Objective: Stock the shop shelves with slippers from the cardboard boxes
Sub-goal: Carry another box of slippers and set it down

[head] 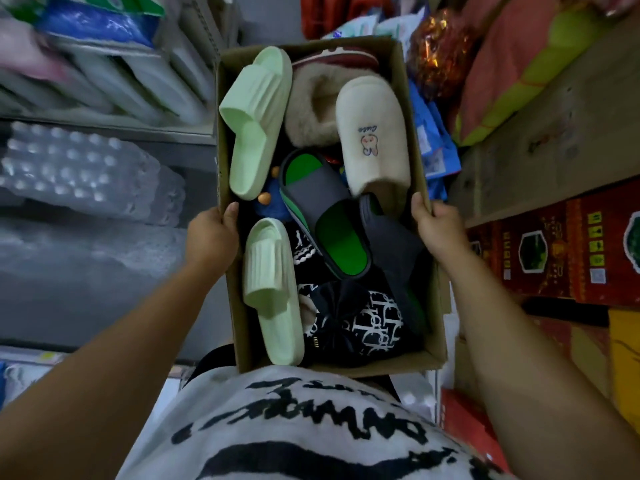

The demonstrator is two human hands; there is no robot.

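Observation:
I hold an open cardboard box [434, 355] in front of my chest. My left hand [211, 237] grips its left wall, and my right hand [438, 226] grips its right wall. Inside lie two pale green slides [256, 123] [273, 292], a cream plush slipper [375, 140] with a small tooth print, a beige furry slipper [311, 109], a grey slide with a green footbed [325, 216], and a black slipper with white lettering [363, 323]. More slippers are partly buried underneath.
Metal shelves [104, 123] on the left hold packed goods and shrink-wrapped bottles [76, 168]. Red printed cartons [554, 251] and a brown carton [554, 133] are stacked on the right, with pink and green bedding [519, 64] above them. The aisle between is narrow.

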